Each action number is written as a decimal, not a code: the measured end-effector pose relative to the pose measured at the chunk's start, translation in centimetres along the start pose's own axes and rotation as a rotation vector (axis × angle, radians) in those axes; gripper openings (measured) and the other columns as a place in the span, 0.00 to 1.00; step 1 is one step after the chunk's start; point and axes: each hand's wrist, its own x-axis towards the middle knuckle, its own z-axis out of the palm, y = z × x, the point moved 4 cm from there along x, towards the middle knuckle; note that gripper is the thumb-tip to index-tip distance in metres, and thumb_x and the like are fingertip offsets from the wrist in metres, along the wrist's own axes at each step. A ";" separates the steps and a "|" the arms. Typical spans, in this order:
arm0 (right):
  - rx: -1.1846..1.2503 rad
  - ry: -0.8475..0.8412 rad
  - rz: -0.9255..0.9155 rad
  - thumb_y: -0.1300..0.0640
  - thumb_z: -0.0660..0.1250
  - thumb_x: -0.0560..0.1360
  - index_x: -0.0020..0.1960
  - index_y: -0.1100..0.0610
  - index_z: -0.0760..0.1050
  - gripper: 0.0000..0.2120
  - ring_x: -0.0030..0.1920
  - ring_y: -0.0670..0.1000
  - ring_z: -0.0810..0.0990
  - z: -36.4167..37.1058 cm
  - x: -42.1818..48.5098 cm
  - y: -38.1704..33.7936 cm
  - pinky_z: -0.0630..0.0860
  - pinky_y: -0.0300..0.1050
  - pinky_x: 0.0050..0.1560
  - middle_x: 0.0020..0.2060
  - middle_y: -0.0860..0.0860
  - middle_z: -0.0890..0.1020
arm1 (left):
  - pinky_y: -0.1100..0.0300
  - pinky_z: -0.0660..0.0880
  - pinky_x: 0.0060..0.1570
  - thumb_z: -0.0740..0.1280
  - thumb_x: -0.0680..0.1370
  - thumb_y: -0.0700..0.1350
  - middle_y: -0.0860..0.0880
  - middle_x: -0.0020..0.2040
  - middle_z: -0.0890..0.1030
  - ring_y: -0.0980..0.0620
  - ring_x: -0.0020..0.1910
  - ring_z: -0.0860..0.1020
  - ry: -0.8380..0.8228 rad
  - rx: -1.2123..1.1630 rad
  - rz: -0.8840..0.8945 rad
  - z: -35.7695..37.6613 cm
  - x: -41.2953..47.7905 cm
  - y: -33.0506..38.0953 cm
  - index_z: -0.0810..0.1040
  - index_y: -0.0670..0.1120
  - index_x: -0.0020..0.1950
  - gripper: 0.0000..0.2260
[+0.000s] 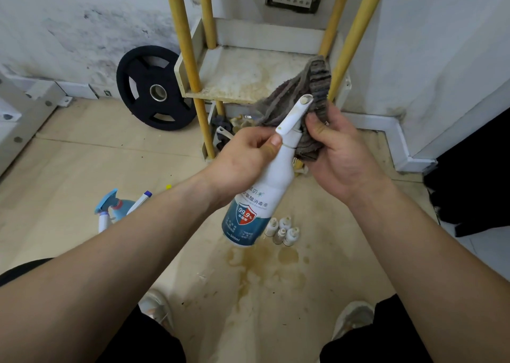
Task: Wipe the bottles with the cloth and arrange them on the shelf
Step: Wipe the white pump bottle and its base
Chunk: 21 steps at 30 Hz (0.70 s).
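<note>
The wiping step is in hand, by the look of it. The left grip [242, 158], a bare hand, is curled round the neck of a white spray bottle [277, 179], thumb tip pressed just below the trigger head. It holds the bottle tilted in the air, nozzle pointing up toward the shelf [248, 72] and base hanging down over the stained floor [82, 155]. The right grip [339, 152] grasps a grey striped cloth [311, 86] bunched against the far side of the spray head, thumb on top and fingers hidden in the folds; the loose end of the cloth stands up in front of the shelf's front right corner. The bottle touches neither shelf nor floor and sits just in front of the shelf's front edge. The middle board of the shelf, between yellow posts [182, 31], is soiled and carries no bottle that can be seen. More waits on the floor: four small bottles [284, 230] clustered just beyond the base of the held one, and a blue spray bottle [118, 205] with other containers to the left, partly hidden by the forearm. A black weight plate [154, 88] leans on the wall left of the shelf. The task seems early, with the head being wiped and the labelled body not yet covered by the cloth. The next move likely calls for drawing the cloth down the neck and round the body while the left grip turns the bottle. After that the bottle would be stood upright toward the back of the board, leaving room for the rest.
</note>
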 end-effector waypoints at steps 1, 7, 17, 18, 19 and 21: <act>-0.018 0.035 -0.017 0.62 0.64 0.78 0.62 0.56 0.77 0.13 0.54 0.54 0.83 -0.2 0.1 -0.1 0.81 0.47 0.51 0.53 0.54 0.84 | 0.58 0.66 0.35 0.60 0.85 0.42 0.43 0.37 0.73 0.50 0.35 0.69 0.006 -0.011 -0.007 0.1 0.0 -0.1 0.75 0.39 0.43 0.13; -0.192 0.417 -0.093 0.63 0.69 0.80 0.63 0.64 0.79 0.13 0.50 0.56 0.86 -2.2 0.3 -0.7 0.82 0.54 0.53 0.52 0.58 0.86 | 0.66 0.72 0.35 0.59 0.86 0.41 0.56 0.34 0.79 0.59 0.32 0.76 0.003 0.004 -0.021 0.0 0.0 -0.5 0.80 0.49 0.48 0.12; -0.174 0.093 -0.204 0.57 0.58 0.83 0.62 0.61 0.78 0.14 0.61 0.56 0.82 0.2 -0.4 -3.2 0.76 0.56 0.68 0.58 0.58 0.83 | 0.58 0.67 0.38 0.57 0.86 0.45 0.56 0.37 0.75 0.59 0.36 0.72 0.003 0.264 0.017 -0.1 0.6 -0.1 0.75 0.54 0.45 0.12; -0.169 0.086 -0.202 0.57 0.59 0.83 0.62 0.63 0.78 0.15 0.62 0.57 0.81 0.1 -0.3 -3.3 0.75 0.56 0.68 0.58 0.60 0.83 | 0.58 0.67 0.39 0.58 0.86 0.44 0.55 0.38 0.75 0.59 0.36 0.72 -0.022 0.279 0.023 0.1 0.6 -0.1 0.76 0.53 0.47 0.11; -0.205 0.071 -0.194 0.55 0.60 0.82 0.61 0.65 0.78 0.16 0.60 0.57 0.81 0.0 -0.2 -3.3 0.76 0.57 0.67 0.56 0.63 0.82 | 0.58 0.68 0.40 0.58 0.86 0.44 0.54 0.39 0.76 0.58 0.37 0.72 -0.043 0.283 0.024 0.2 0.6 -0.2 0.78 0.50 0.49 0.10; -0.272 -0.012 -0.148 0.54 0.64 0.79 0.60 0.72 0.75 0.20 0.59 0.63 0.79 -0.3 0.1 -2.4 0.72 0.65 0.67 0.56 0.72 0.79 | 0.56 0.68 0.42 0.59 0.86 0.43 0.47 0.40 0.77 0.51 0.39 0.73 -0.086 0.243 0.010 0.2 0.5 -0.4 0.79 0.43 0.51 0.11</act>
